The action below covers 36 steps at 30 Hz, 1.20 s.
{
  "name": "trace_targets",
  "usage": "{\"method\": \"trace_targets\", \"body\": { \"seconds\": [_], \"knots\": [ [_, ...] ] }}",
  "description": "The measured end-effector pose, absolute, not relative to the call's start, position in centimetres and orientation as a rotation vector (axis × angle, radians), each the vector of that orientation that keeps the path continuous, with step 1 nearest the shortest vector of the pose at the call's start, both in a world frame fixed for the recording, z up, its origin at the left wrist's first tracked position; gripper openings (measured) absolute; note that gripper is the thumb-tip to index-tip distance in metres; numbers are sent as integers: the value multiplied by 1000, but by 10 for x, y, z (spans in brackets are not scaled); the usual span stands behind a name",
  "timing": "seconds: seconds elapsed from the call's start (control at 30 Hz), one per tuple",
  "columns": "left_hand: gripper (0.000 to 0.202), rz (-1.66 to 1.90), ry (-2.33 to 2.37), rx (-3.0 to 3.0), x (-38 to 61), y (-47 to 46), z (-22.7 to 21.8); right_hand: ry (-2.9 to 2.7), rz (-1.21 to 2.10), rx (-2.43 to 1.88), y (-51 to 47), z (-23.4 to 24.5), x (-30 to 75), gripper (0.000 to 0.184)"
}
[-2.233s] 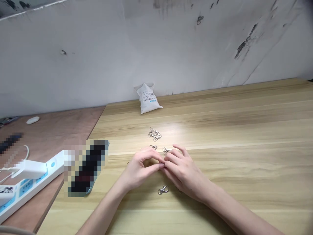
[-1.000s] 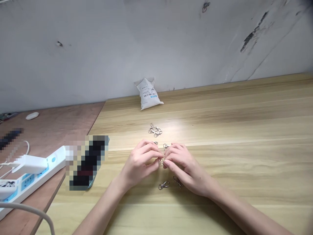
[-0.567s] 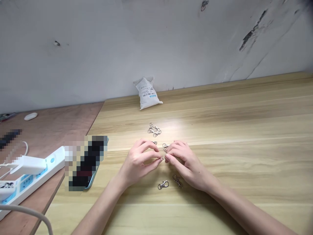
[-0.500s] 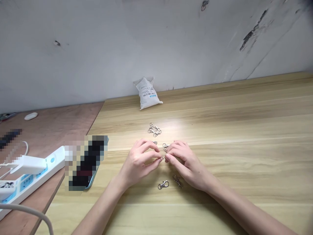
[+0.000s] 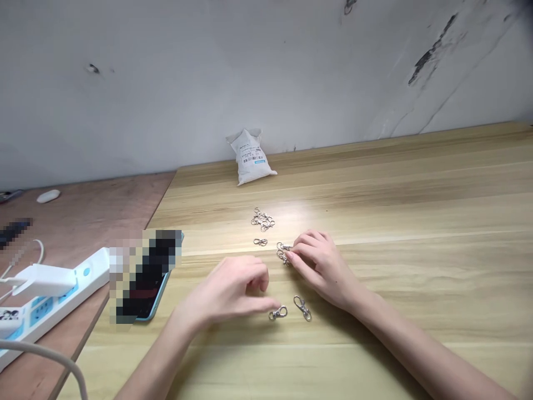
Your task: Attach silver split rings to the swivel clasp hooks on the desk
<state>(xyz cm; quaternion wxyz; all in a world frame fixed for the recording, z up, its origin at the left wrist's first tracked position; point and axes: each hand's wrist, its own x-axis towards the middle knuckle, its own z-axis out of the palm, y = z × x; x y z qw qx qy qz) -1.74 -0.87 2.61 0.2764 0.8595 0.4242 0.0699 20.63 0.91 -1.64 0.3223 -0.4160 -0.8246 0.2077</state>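
Note:
My left hand [image 5: 237,286] hovers low over the table with fingers curled and thumb stretched out, and nothing shows between them. Its thumb tip is by a silver lobster clasp [image 5: 277,313] with a swivel ring, and a second clasp [image 5: 302,308] lies to the right of that one. Higher up, my right hand [image 5: 318,261] has thumb and fingertips closed at a small clasp [image 5: 282,256], partly covered by the fingers. Just beyond it another clasp [image 5: 283,246] touches or nearly touches the fingers. A single clasp [image 5: 260,241] lies to the left.
A pile of several clasps [image 5: 263,219] lies farther back. Against the wall stands a white labelled pouch [image 5: 252,161]. To the left are a phone [image 5: 154,283], partly pixelated, and a white power strip [image 5: 89,275] with a plugged-in charger and cable.
My hands have parted. The left hand has come down toward the near clasp, uncovering the single clasp behind it. My right hand has shifted slightly up and right.

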Motion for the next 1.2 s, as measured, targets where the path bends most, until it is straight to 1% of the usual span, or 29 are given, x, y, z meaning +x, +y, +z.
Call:
{"method": "trace_targets", "body": {
  "seconds": [0.03, 0.07, 0.17, 0.23, 0.33, 0.47, 0.63, 0.77, 1.0, 1.2],
  "knots": [
    [33, 114, 1145, 2289, -16, -11, 28, -2157, 546, -1113, 10, -17, 207, 27],
    [32, 65, 1139, 2282, -14, -14, 30, -2150, 544, -1129, 11, -17, 207, 27],
    [13, 24, 1146, 2263, -9, -18, 30, -2141, 539, -1140, 11, -17, 206, 27],
    [6, 32, 1149, 2237, -8, -18, 28, -2136, 543, -1133, 10, -17, 205, 27],
    [6, 56, 1132, 2224, -8, -16, 26, -2126, 547, -1124, 11, -18, 204, 26],
    [6, 128, 1108, 2221, -10, -13, 25, -2115, 540, -1116, 10, -18, 205, 20],
    [4, 378, 1113, 2171, -12, -9, 19, -2177, 472, -936, 3, -12, 203, 14],
    [1, 623, 1086, 2151, -14, -5, 15, -2296, 473, -765, -2, -9, 198, 14],
    [14, 830, 952, 2257, -13, -2, 17, -2281, 420, -751, 1, -13, 200, 15],
    [11, 850, 1019, 2231, -12, -2, 20, -2268, 436, -772, -1, -12, 200, 18]
  ]
}}
